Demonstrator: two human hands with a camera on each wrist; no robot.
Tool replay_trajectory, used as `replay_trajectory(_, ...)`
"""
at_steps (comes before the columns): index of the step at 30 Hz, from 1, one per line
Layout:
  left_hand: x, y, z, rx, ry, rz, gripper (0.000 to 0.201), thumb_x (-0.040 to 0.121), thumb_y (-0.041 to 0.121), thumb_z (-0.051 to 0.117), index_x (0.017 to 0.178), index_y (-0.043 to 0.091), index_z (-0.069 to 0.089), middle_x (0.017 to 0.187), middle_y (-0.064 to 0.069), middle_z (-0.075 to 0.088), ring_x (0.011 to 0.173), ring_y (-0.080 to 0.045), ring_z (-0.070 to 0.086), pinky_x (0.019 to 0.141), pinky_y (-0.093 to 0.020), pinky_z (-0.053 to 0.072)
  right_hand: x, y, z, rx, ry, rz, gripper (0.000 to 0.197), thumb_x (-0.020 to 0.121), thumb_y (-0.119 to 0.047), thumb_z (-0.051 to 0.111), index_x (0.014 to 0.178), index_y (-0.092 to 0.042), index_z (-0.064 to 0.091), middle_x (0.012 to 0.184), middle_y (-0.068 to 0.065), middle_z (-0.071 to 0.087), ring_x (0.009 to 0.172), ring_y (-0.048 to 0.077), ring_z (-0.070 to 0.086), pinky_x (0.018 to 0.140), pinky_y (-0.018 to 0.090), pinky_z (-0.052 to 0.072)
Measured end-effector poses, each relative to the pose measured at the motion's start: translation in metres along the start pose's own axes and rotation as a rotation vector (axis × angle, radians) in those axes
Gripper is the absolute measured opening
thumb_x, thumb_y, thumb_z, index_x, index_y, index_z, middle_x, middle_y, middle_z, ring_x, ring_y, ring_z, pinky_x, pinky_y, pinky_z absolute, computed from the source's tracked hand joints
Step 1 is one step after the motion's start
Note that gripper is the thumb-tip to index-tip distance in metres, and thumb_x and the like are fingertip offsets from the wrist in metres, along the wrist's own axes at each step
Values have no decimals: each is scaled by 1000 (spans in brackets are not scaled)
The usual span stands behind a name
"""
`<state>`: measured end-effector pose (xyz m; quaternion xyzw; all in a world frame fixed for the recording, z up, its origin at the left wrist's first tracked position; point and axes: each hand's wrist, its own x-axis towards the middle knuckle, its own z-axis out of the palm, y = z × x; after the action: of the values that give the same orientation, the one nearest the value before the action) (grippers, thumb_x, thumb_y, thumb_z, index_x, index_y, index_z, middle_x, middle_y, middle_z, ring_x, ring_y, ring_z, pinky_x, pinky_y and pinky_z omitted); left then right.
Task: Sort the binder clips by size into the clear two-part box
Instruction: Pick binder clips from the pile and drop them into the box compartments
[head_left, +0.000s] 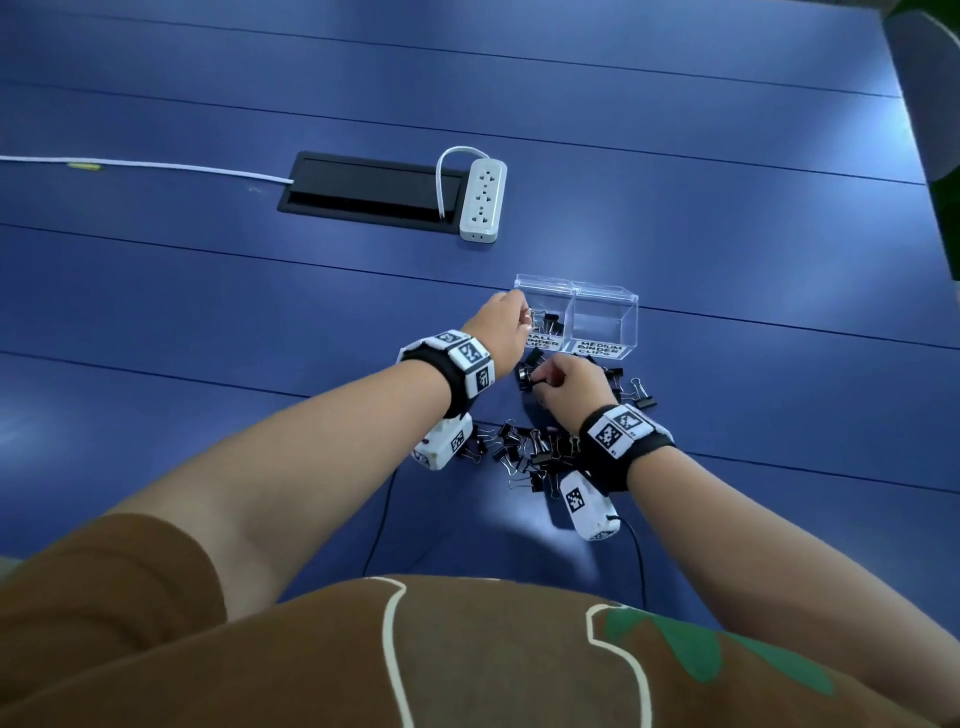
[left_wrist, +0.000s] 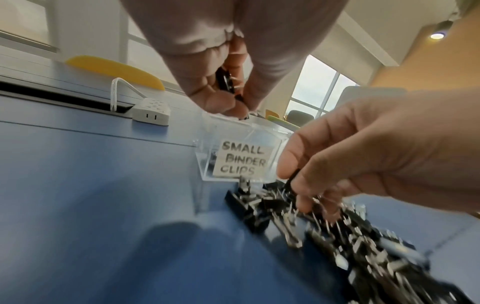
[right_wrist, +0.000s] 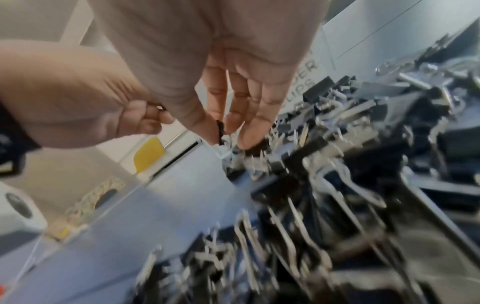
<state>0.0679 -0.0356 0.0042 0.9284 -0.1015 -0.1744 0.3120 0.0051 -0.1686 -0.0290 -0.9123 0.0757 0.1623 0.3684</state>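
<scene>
Clear plastic two-part box (head_left: 602, 322) on blue counter (head_left: 208, 312), few clips in "SMALL" half | left grip (head_left: 501, 325) pinching small black binder clip (left_wrist: 225, 81) over that half | right grip (head_left: 571, 382) pinching black clip (left_wrist: 291, 181) from loose pile (head_left: 524, 452) just before box

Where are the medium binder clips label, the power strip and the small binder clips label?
medium binder clips label (head_left: 597, 349), head view, label centre.
power strip (head_left: 483, 200), head view, top face.
small binder clips label (left_wrist: 242, 161), left wrist view, label centre.
</scene>
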Motion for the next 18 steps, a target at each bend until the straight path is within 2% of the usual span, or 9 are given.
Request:
replay_trajectory(2, 14, 5, -1, 3, 7, -8, 14, 92, 9, 48, 104, 5, 53, 115, -15, 54, 101, -31, 55, 89, -35, 43, 6, -1, -11, 84, 33, 30, 14, 83, -10, 56, 80, -22, 62, 81, 8, 66, 76, 26, 64, 74, 35, 55)
replay_trajectory(4, 26, 8, 0, 23, -3, -33, 14, 92, 8, 48, 105, 7, 53, 117, -14, 55, 101, -31, 56, 89, -37, 45, 12, -2, -23, 186, 70, 71, 21, 83, -8, 53, 76, -27, 58, 78, 9, 65, 75, 29, 69, 71, 44, 59)
replay_trajectory(7, 35, 9, 1, 81, -39, -48, 21, 90, 5, 48, 110, 9, 51, 121, -13, 55, 103, -31, 57, 89, -38, 47, 24, -7, -39, 193, 126, 92, 18, 85, -7, 51, 86, -22, 59, 84, 9, 63, 73, 27, 67, 65, 38, 59)
replay_trajectory(10, 31, 8, 1, 99, -56, -50, 28, 90, 5, 47, 117, 10, 51, 121, -13, 56, 102, -29, 57, 87, -36, 47, 36, -15, -50, 112, 144, 57, 22, 85, -6, 48, 95, -19, 62, 83, 4, 61, 73, 24, 60, 75, 36, 55)
replay_trajectory(13, 17, 2, -2, 75, -53, -38, 31, 90, 4, 44, 118, 12, 51, 120, -11, 55, 102, -28, 56, 90, -37, 48, 46, -25, -53, -2, 135, 16, 28, 87, -4, 45, 107, -12, 63, 90, 3, 59, 74, 21, 55, 77, 33, 52)
replay_trajectory(15, 0, -7, -4, 59, -52, -35, 29, 90, 5, 43, 117, 12, 52, 119, -10, 54, 103, -27, 56, 90, -37, 48, 52, -31, -52, -91, 125, -22, 31, 87, -2, 44, 110, -11, 63, 101, 9, 64, 81, 23, 57, 83, 35, 52)
replay_trajectory(18, -32, -29, -3, 83, -97, -45, 25, 92, 9, 44, 113, 11, 56, 118, -10, 55, 103, -27, 57, 90, -34, 47, 55, -36, -47, -171, 87, -50, 36, 88, 1, 41, 116, -10, 60, 118, 13, 60, 102, 29, 59, 94, 36, 49)
